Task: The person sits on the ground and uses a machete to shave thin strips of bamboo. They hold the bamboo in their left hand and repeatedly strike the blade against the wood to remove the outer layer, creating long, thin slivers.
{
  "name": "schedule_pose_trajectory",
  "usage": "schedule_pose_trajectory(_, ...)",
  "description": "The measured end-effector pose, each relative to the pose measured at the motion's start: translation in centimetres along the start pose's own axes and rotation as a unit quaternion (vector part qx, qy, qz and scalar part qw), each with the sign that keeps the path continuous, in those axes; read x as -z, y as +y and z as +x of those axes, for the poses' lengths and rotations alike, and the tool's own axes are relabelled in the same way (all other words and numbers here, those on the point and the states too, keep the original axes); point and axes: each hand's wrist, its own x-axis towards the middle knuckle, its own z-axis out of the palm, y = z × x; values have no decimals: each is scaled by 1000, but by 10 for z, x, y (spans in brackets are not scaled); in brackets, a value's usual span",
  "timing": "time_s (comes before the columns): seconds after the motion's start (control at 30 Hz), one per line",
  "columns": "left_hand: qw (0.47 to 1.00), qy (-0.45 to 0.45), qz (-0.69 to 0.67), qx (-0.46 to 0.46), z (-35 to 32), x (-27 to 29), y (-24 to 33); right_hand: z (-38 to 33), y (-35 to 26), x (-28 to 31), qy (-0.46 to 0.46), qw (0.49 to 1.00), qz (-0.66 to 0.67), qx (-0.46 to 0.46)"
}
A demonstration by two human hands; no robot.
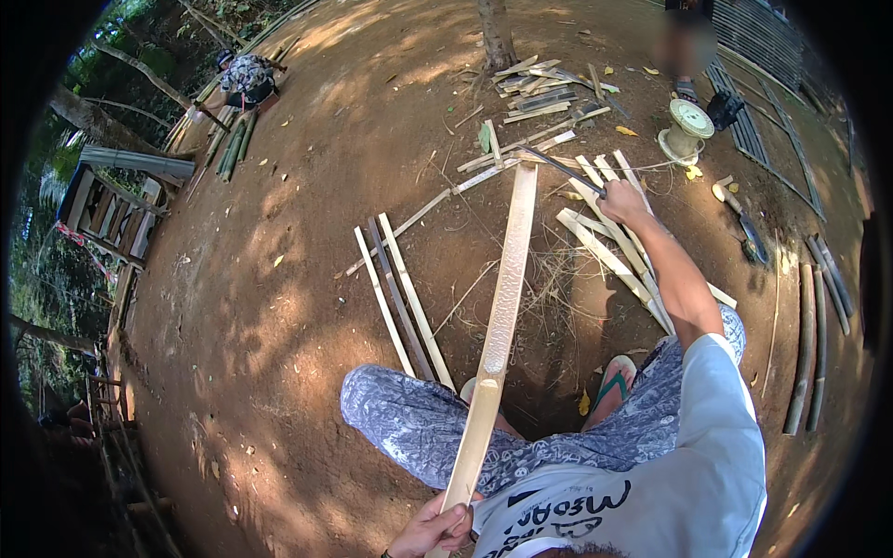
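Note:
My left hand [433, 528], low in the view, is closed around the near end of a long split bamboo slat [502, 298]. The slat slants up and away from me, pale inside with a rough, nicked middle stretch and a node ridge lower down. My right hand [625, 203], arm stretched forward, grips a dark, long-bladed knife [564, 169]. Its blade points to the left across the slat's far end; whether it touches is unclear. Its handle is mostly hidden in my fist.
Cut slats lie left [398, 288] and right [609, 256] of my knees. A slat pile [539, 88] lies by a tree trunk [495, 37]. A cream spool [686, 135], another knife [752, 232] and bamboo poles [802, 349] are at right. A person [249, 76] crouches far left; another stands far right.

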Motion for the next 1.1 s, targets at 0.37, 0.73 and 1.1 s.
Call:
schedule_pose_trajectory(0.37, 888, 57, -97, -447, 72, 4, 120, -152, -76, -215, -208, 978, 14, -28)
schedule_pose_trajectory(0.73, 714, -3, -277, -644, 102, 18, 193, -203, -345, -296, -342, 926, 143, 68)
schedule_pose_trajectory(1.1, 654, -47, -380, -652, 110, 36, 192, -213, -447, -338, -241, 956, 164, 29)
